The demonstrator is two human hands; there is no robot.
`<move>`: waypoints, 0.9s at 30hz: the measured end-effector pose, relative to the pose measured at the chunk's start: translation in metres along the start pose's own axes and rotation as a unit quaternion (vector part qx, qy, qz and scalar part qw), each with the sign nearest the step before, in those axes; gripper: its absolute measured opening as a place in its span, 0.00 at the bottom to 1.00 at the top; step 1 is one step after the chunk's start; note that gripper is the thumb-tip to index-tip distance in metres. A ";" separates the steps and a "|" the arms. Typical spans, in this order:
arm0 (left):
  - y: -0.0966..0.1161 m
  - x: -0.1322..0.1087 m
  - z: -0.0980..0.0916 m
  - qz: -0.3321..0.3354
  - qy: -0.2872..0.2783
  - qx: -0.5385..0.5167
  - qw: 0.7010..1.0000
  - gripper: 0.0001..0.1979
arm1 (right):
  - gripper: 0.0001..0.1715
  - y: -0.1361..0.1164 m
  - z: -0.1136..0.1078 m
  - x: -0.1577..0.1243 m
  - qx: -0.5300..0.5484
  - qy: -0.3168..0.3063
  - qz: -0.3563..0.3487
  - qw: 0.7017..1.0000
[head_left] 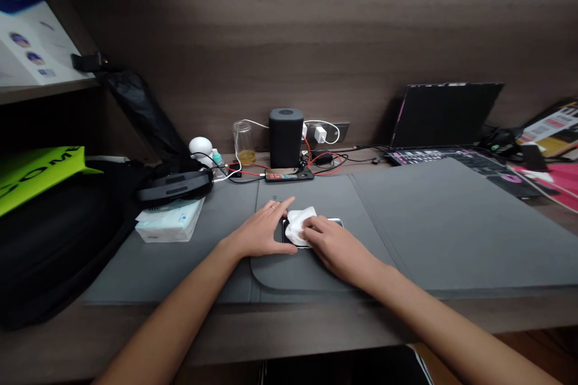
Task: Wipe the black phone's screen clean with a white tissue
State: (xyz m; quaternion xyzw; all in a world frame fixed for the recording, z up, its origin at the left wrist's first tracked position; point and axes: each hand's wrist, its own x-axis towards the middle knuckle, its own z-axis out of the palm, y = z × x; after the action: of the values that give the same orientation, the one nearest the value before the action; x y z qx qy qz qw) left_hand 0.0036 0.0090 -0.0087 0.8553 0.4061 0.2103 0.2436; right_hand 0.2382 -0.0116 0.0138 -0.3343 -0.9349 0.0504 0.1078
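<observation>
A smartphone point(336, 222) with a pale, shiny rim lies flat on the grey desk mat, mostly covered by my hands and a tissue. My left hand point(259, 230) is around its left end, the thumb along the near edge and the bent fingers at the far edge; the index finger sticks out free. A crumpled white tissue point(298, 222) is pinched in the fingers of my right hand point(336, 246) and pressed on the phone's dark face. The fingertips under the tissue are hidden.
Behind stand a black speaker box point(286, 139), a second phone point(289, 175), a glass jar point(244, 143) and tangled cables. To the left are a tissue pack point(170, 221) and a dark headset point(174, 185). An opened laptop point(447, 115) sits back right on the grey mat point(451, 228).
</observation>
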 end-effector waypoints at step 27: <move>0.005 0.002 0.003 0.011 0.018 0.028 0.999 0.49 | 0.27 -0.026 0.021 -0.046 -0.042 0.066 0.102 0.992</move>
State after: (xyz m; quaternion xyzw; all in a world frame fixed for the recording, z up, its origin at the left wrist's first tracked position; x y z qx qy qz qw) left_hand 0.0094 0.0075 -0.0080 0.8623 0.4065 0.2167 0.2103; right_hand 0.2522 -0.0611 -0.0096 -0.4348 -0.8881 -0.0004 0.1492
